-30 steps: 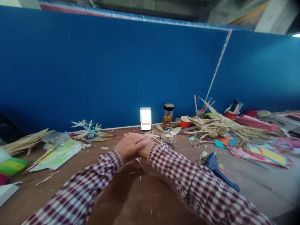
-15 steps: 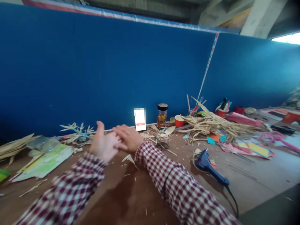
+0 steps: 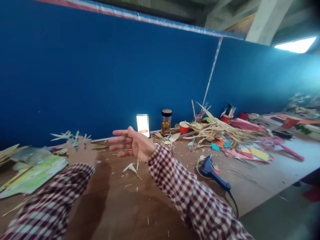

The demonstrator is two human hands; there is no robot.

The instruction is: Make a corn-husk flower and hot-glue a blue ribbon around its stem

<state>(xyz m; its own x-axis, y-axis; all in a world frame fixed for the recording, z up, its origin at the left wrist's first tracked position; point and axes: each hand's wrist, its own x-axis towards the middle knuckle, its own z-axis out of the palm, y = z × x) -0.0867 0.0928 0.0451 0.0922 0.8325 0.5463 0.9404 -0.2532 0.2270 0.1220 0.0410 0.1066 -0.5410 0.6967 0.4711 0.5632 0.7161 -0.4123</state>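
Both hands have drawn apart since the earlier frames, where they were pressed together above the table; the view has also swung to the right. The left hand (image 3: 81,152), blurred, now hangs out to the left with its fingers loosely spread and nothing in it, just in front of the straw star ornament (image 3: 71,137) and beside the green printed sheet (image 3: 32,170). The right hand (image 3: 133,144) is held palm-inward above the brown table (image 3: 112,200), fingers stretched out toward the left and slightly parted, empty and touching nothing. Just below it lies a small straw scrap (image 3: 131,167) on the table. Beyond its fingertips the lit phone (image 3: 143,125) leans on the blue partition (image 3: 112,73), with a black-lidded jar (image 3: 166,121) and a red cup (image 3: 184,127) further right. To the right of its wrist lies the blue glue gun (image 3: 212,171), and behind that a heap of straw (image 3: 220,131) over coloured paper (image 3: 250,153).
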